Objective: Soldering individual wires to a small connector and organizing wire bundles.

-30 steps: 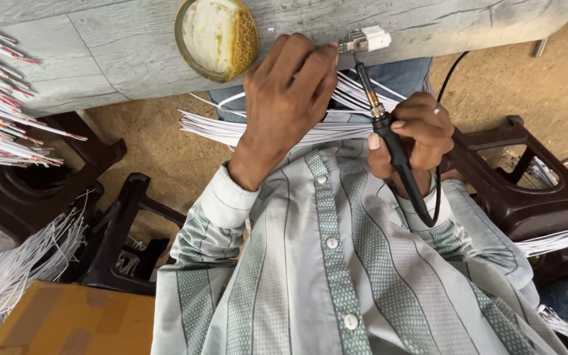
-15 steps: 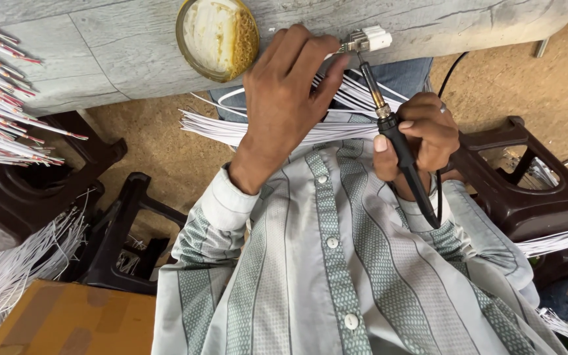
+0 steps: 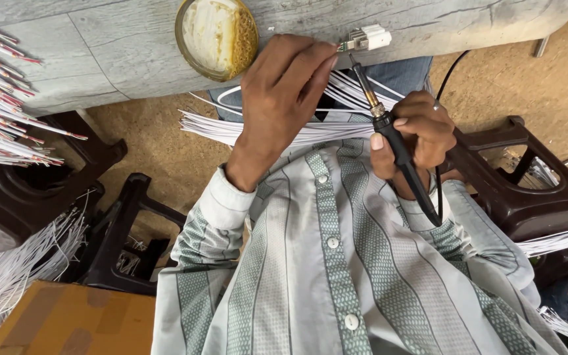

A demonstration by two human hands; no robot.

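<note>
My left hand (image 3: 284, 98) reaches up to the grey table's edge (image 3: 133, 46). Its fingertips pinch a thin white wire at the metal pins of a small white connector (image 3: 371, 38). My right hand (image 3: 412, 135) grips a black-handled soldering iron (image 3: 389, 128), whose tip points up and meets the connector's pins. The iron's black cord (image 3: 445, 79) runs off to the right. A bundle of white wires (image 3: 231, 128) lies across my lap beneath both hands. A round brass tin of yellowish paste (image 3: 218, 36) sits on the table just left of my left hand.
Many white wires with red tips (image 3: 1, 112) fan out at the left. Dark brown plastic stools (image 3: 520, 190) stand on both sides, with more white wire (image 3: 14, 263) hanging at the lower left. A cardboard box (image 3: 73, 322) is on the sandy floor.
My left hand's fingers have slid up and right to the connector. The soldering iron tip has risen with them to touch its pins.
</note>
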